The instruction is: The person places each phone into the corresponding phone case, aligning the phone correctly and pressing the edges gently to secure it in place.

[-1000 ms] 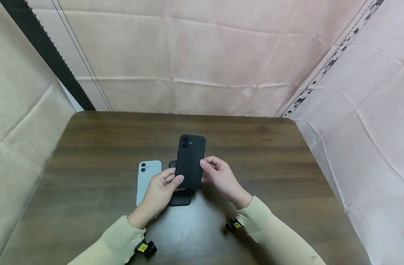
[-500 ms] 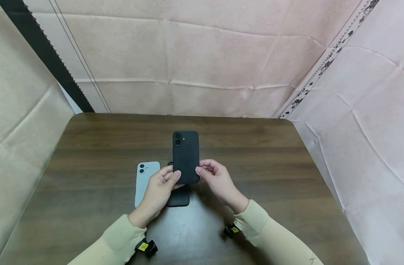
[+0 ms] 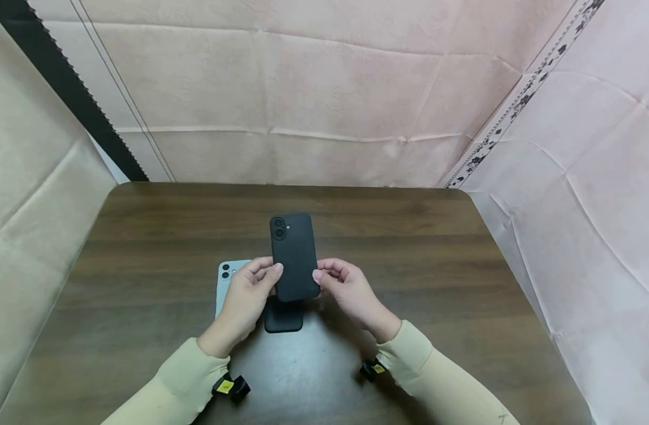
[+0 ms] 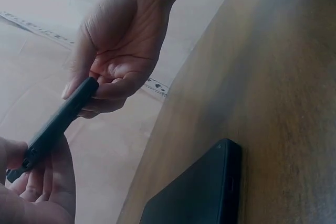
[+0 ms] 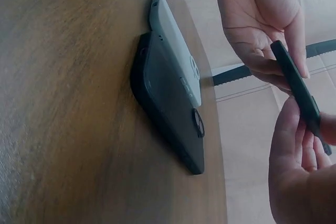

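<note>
Both hands hold up a matte black phone [image 3: 294, 260] with its back and two stacked camera lenses towards the head view. The left hand [image 3: 244, 298] pinches its left edge, thumb in front and fingers behind. On the opposite edge, the right hand [image 3: 353, 289] pinches low down between thumb and fingers. Below it a second black phone [image 3: 283, 319] lies on the table, partly covered in the head view; the right wrist view shows its raised camera ring. A light blue phone [image 3: 223, 287] lies beside that one, partly behind the left hand.
The brown wooden table [image 3: 398, 236] has rounded far corners. Pale creased cloth [image 3: 335, 88] hangs behind it and at both sides. Each wrist wears a small black camera with a yellow label.
The held phone has moved left with both hands and now leans slightly left at its top. The left hand's grip sits higher on its edge. The lying phones have stayed put.
</note>
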### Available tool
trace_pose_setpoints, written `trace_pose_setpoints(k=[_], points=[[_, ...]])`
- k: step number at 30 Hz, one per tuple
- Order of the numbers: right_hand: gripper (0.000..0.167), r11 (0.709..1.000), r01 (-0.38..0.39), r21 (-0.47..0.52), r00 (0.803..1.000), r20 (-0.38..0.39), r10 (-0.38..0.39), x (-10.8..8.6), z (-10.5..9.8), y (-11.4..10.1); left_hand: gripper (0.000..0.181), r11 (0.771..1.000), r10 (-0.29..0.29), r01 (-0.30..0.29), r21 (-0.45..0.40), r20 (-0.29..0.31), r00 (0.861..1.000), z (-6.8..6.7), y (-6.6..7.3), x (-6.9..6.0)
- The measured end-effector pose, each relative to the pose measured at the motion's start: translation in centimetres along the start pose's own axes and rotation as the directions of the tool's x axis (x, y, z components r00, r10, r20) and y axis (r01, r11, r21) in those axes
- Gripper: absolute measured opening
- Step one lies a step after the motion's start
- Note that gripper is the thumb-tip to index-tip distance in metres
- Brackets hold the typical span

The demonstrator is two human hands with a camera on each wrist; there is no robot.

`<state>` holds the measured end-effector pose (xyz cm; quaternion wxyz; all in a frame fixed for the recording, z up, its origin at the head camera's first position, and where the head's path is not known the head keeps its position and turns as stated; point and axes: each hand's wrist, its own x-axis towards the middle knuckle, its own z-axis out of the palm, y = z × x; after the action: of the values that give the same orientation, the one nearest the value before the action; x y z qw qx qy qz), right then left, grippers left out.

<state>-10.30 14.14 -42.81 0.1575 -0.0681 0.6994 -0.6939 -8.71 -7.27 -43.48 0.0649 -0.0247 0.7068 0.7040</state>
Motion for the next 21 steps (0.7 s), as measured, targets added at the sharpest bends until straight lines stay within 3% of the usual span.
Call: trace_pose_setpoints(k=[8, 17, 21], points=[[0.039, 1.0, -0.006, 0.015, 0.982, 0.188, 0.003, 0.01, -0.62, -0.05, 0.045, 0.998, -0.053, 0.052, -0.025, -0.039, 0.998, -0.18, -0.04, -0.16], [0.035, 0.999, -0.009, 0.034, 0.983, 0.181, 0.003, -0.41, -0.14, 0.02, 0.043, 0.975, -0.102, 0.102, -0.195, 0.012, 0.995, -0.12, -0.42, -0.56], [0.029, 1.0, -0.021, 0.012, 0.988, 0.152, 0.019, -0.33, -0.15, 0.28, 0.041, 0.977, -0.097, 0.101, -0.19, 0.03, 0.995, -0.12, -0.64, -0.99]])
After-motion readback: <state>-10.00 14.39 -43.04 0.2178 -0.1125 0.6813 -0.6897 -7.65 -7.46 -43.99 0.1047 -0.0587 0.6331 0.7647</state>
